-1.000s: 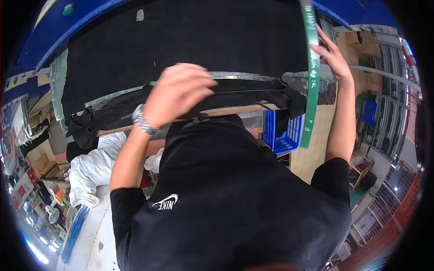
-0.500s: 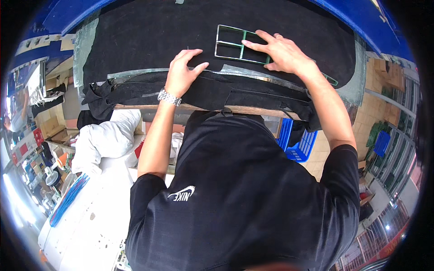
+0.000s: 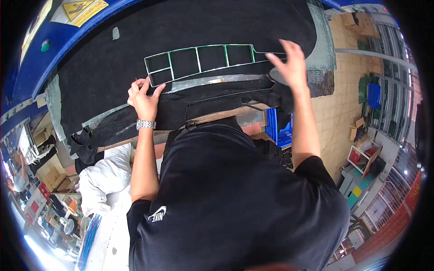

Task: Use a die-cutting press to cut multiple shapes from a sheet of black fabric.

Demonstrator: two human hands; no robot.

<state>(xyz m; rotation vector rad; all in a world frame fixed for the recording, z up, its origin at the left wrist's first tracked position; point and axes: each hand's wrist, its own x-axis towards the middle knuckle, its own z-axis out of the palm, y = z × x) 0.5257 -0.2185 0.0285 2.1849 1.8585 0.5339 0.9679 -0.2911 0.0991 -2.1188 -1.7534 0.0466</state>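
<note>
Between the left hand (image 3: 144, 100) and right hand (image 3: 293, 67) lies a green frame (image 3: 198, 60).

Divided frame (image 3: 198, 60) green, pale-edged; sheet (image 3: 217, 22) black; crate (image 3: 272, 126) blue; cloth bundle (image 3: 106, 176) white.

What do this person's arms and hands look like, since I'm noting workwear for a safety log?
Short black sleeves, part of a black shirt with a small white chest mark, leave both forearms uncovered. The left hand is ungloved, with a silver link band at its wrist. The right hand is ungloved too, with no wristband.
</note>
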